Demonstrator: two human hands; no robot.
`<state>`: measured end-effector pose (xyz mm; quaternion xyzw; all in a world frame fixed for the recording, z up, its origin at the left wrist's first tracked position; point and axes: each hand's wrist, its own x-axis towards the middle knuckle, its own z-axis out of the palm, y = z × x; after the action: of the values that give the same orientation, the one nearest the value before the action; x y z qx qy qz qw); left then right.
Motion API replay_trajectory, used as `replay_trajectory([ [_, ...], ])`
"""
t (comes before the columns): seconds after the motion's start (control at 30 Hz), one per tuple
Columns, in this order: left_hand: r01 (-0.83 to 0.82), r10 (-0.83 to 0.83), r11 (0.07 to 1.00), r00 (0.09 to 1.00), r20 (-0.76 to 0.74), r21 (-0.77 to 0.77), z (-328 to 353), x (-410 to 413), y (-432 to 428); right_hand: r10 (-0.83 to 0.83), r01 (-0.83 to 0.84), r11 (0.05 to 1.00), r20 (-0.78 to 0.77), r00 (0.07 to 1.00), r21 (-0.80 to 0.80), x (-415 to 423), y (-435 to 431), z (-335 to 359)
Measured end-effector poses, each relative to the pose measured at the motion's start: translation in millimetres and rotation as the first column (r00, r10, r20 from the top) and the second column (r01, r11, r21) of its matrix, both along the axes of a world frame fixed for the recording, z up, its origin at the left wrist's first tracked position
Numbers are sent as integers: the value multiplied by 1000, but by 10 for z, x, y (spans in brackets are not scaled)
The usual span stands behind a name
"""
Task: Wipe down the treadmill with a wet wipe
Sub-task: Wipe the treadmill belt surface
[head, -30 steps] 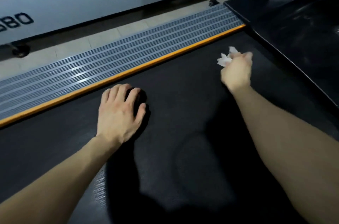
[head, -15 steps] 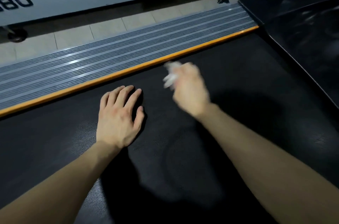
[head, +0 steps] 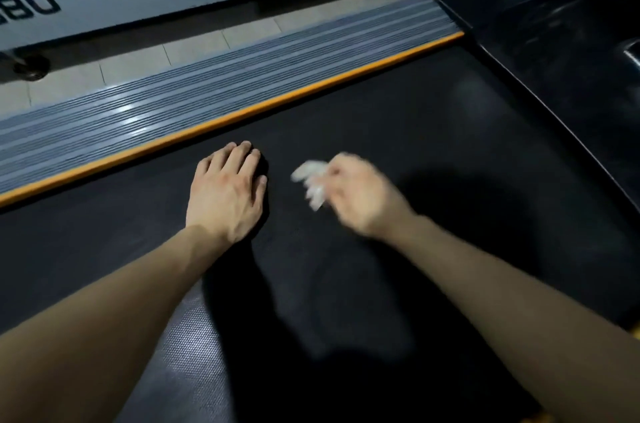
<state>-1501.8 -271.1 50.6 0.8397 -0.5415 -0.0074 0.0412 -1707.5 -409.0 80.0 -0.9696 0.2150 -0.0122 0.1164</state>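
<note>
Meanwhile, left hand [head: 227, 192] flat, fingers straight on the belt [head: 398, 131]; right hand [head: 360, 195] fisted around the wipe [head: 311, 180].

Head cam, looks fwd/down, close over treadmill belt [head: 381, 117].

Both forearms, coming in at seven and five o'clock, are bare as far as they show. The left hand [head: 227, 194] is bare, and the right hand [head: 360, 197] is blurred.

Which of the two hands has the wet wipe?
The right hand: it grips the crumpled white wipe. The left hand holds nothing and rests flat on the black belt, fingers straight.
</note>
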Motion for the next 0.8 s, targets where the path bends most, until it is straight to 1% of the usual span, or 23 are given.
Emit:
replay_trajectory([
  [0.03,15,-14,999,999,-30,37,29,44,10,-253,251,962,-7,967,-105,-123,-306,16],
  [0.1,69,-57,990,994,-96,126,127,145,15,-701,705,689,89,707,-167,-402,-733,109],
  [0.13,103,-84,981,990,-116,164,189,185,19,-742,757,642,147,654,-120,-456,-733,81],
  [0.17,123,-101,975,987,-125,183,234,207,39,-730,752,659,244,639,0,-362,-567,112],
  [0.2,127,-104,974,986,-128,186,268,197,72,-593,608,794,243,767,20,-216,-278,32],
  [0.23,124,-102,976,986,-129,179,297,155,106,-350,350,936,129,928,21,-89,142,2],
  [0.27,115,-95,981,987,-130,158,308,84,153,-60,60,998,32,998,7,-9,513,-9],
  [0.3,103,-86,987,987,-134,124,305,-2,209,201,-201,980,-11,980,-1,-20,702,-9],
  [0.33,95,-83,992,987,-141,81,291,-90,269,297,-300,953,74,952,31,-79,641,-58],
  [0.37,94,-86,995,985,-147,45,267,-174,340,189,-207,974,174,966,88,-166,430,-68],
  [0.4,97,-92,995,985,-145,28,249,-243,429,-73,38,986,216,974,160,-306,65,-116],
  [0.43,108,-102,993,985,-138,37,236,-283,520,-382,366,922,150,912,127,-421,-285,-38],
  [0.47,125,-115,990,984,-134,68,232,-303,589,-689,679,724,154,708,118,-494,-548,36],
  [0.5,138,-120,984,982,-147,113,247,-309,618,-864,851,497,181,469,171,-530,-652,54],
  [0.53,144,-116,976,978,-174,161,273,-300,613,-889,871,448,205,410,200,-502,-614,50],
  [0.57,146,-103,967,973,-206,207,302,-285,589,-833,772,552,178,523,314,-399,-373,61],
  [0.6,149,-91,958,968,-232,246,330,-271,563,-636,517,751,236,735,411,-253,-42,-41],
  [0.63,160,-90,947,964,-250,280,360,-268,546,-308,203,898,231,923,390,-165,327,-70],
  [0.67,179,-97,935,959,-265,307,379,-262,540,26,-59,958,121,992,280,-108,610,1],
  [0.7,201,-108,924,954,-281,325,380,-244,541,174,-178,968,40,984,175,-101,682,11],
  [0.73,222,-121,917,946,-300,332,382,-214,552,40,-46,983,38,998,178,-151,507,24],
  [0.77,241,-131,913,937,-324,328,389,-177,572,-193,189,971,15,981,146,-210,220,81],
  [0.8,255,-142,916,928,-345,309,415,-132,599,-457,454,885,8,889,107,-271,-135,72],
])
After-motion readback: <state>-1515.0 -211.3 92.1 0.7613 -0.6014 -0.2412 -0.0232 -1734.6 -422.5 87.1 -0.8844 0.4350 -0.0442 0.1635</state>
